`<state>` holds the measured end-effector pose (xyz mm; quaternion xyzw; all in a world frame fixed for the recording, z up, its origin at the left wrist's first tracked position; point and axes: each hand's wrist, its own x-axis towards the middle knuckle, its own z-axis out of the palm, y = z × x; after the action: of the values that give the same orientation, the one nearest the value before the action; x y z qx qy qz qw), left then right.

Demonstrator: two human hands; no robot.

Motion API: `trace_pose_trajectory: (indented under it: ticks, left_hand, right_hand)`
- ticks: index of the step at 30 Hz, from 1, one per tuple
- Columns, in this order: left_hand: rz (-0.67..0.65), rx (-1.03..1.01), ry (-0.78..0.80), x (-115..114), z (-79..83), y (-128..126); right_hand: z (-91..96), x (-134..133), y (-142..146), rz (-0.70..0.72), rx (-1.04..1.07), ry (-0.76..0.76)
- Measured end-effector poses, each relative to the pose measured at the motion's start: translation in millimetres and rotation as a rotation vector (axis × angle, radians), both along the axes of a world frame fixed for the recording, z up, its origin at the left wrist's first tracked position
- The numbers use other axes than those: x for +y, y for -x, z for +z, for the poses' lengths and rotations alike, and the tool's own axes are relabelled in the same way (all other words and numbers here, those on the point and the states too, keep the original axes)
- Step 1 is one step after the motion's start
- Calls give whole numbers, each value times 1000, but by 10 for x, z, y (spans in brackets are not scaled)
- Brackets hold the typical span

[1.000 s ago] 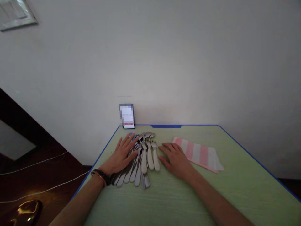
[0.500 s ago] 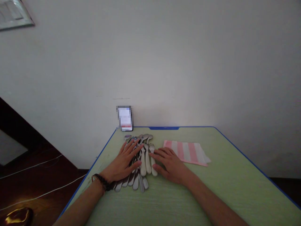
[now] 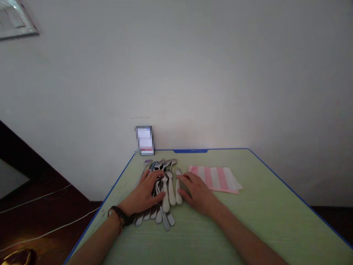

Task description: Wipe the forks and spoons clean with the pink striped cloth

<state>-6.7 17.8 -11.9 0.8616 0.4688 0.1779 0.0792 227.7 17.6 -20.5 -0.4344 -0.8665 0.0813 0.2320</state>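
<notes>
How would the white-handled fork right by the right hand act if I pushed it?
The fork would probably stay stiff, since its handle looks thick and solid. It might slide fairly easily, because it lies on a flat table. It could turn or rock, as its rounded handle is fatter toward the end.

Forearms [image 3: 100, 235] angled inward, left hand [image 3: 142, 194] palm-down, right hand [image 3: 201, 193] palm-down, fingers [image 3: 186, 182] loosely bent

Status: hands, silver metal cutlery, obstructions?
Left hand spread over silver cutlery. Right hand at rightmost white-handled metal fork. Pink-white striped cloth right, not visibly blocking.
</notes>
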Motion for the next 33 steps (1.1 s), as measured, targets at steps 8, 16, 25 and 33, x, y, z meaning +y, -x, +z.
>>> trace_pose_trajectory:
  ticks: [8, 16, 25, 33]
  left_hand:
    - [66, 67, -70, 50, -98, 15]
    - [63, 22, -108, 67, -108, 1]
    - [124, -33, -155, 55, -89, -15]
    - [204, -109, -132, 62, -119, 4]
  right_hand:
    - [-66, 76, -52, -414, -99, -115]
    - [-129, 92, -95, -155, -94, -69]
    - [-68, 78, -65, -176, -124, -35]
    - [-96, 91, -53, -192, -61, -67]
